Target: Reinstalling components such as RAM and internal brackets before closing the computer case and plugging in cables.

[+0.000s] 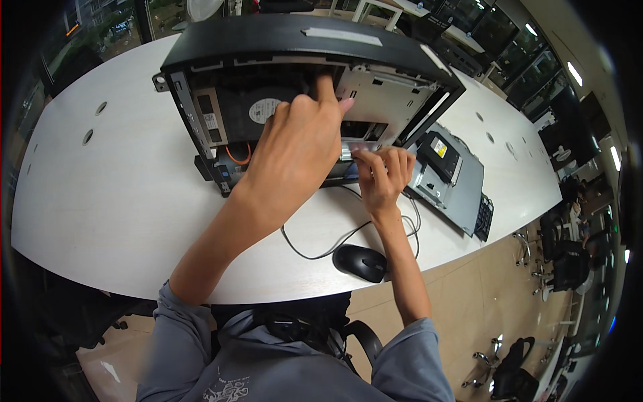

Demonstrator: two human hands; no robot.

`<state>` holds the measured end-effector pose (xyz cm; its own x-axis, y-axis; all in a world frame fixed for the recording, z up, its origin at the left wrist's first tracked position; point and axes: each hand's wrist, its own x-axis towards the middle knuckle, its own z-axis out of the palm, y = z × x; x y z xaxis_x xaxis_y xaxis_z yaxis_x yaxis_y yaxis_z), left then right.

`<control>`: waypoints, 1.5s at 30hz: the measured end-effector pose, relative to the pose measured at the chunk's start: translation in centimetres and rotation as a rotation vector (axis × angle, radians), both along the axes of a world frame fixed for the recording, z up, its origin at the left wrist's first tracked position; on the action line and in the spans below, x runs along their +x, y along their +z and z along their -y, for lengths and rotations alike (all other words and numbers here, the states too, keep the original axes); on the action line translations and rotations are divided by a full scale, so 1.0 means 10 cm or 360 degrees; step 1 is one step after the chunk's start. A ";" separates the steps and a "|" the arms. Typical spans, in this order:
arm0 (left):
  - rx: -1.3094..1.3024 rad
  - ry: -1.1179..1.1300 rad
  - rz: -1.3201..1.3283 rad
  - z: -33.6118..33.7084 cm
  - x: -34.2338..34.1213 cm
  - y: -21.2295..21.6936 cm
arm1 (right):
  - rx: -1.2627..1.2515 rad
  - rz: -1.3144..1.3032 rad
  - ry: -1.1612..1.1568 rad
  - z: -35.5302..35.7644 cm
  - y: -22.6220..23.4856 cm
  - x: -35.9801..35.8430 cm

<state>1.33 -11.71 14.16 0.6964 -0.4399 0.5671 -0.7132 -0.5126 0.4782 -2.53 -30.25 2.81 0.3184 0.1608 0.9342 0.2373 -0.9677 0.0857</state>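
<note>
A black desktop computer case (268, 39) lies with its open side toward me on the white table. My left hand (291, 151) reaches into it, index finger pointing deep inside and thumb beside the silver metal panel (382, 100). Its fingertips are hidden, so I cannot tell whether they grip anything. Left of that hand is a black fan housing (262, 111) with a round white label. My right hand (385, 175) is closed, thumb and fingers pinching a small silver metal bracket (349, 149) at the case's near edge. An orange cable (236, 158) shows inside, at lower left.
Right of the case lies a grey metal side panel (462, 201) with a black optical drive (439, 157) on it. A keyboard (484, 218) sticks out beneath the panel. Near the table's front edge is a black mouse (360, 262) with its cable looping toward the case.
</note>
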 end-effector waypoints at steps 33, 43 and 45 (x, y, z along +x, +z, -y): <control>0.0162 0.0091 -0.0009 -0.04 0.08 -0.01 | -0.0023 -0.0007 0.0036 0.03 -0.02 0.06; 0.0232 0.0144 0.0077 -0.04 0.11 -0.01 | -0.0001 0.0021 0.0034 0.05 -0.02 0.02; 0.0263 0.0155 -0.0014 -0.04 0.09 0.04 | -0.0007 -0.0012 0.0042 0.06 -0.01 0.00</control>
